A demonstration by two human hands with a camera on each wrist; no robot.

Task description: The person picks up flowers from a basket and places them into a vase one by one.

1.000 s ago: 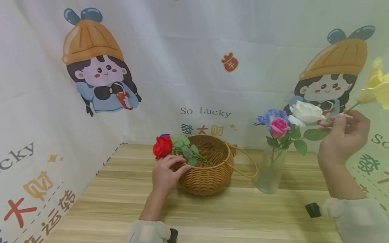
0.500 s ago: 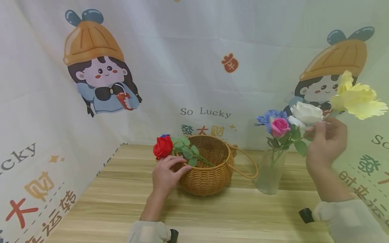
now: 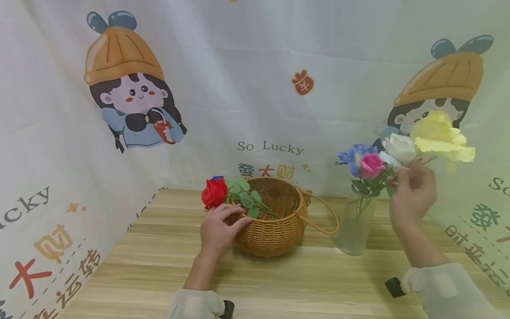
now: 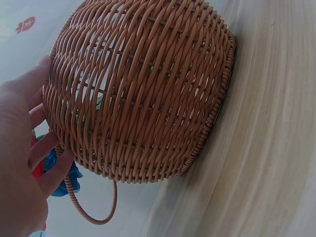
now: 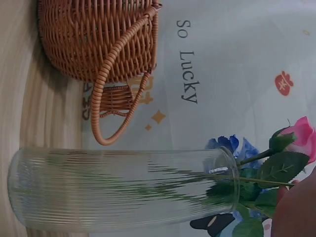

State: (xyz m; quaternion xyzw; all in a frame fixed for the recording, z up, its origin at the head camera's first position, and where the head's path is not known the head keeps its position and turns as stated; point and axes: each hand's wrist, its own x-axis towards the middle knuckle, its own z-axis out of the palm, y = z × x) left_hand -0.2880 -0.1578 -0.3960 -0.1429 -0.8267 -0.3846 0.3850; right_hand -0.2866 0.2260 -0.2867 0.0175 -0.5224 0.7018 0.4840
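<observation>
My left hand (image 3: 218,229) grips the near-left rim of a round wicker basket (image 3: 272,237), its thumb and fingertips at the edge. A red rose (image 3: 214,192) lies over that rim, its leafy stem inside the basket. My right hand (image 3: 414,195) pinches the stem of a yellow flower (image 3: 442,135) beside a ribbed clear vase (image 3: 354,235). Standing in the vase are a pink rose (image 3: 372,165), a blue flower (image 3: 356,157) and a white rose (image 3: 398,148). The right wrist view shows a thin stem (image 5: 269,181) running from the fingers to the vase mouth.
The basket's looped handle (image 3: 332,221) hangs toward the vase. Part of a blue flower (image 4: 64,177) shows past the rim in the left wrist view. A printed cloth (image 3: 247,102) stands behind the wooden tabletop (image 3: 303,283).
My right hand has moved left and slightly down with the yellow flower, bringing it in next to the white rose over the vase. My left hand stays on the basket rim.
</observation>
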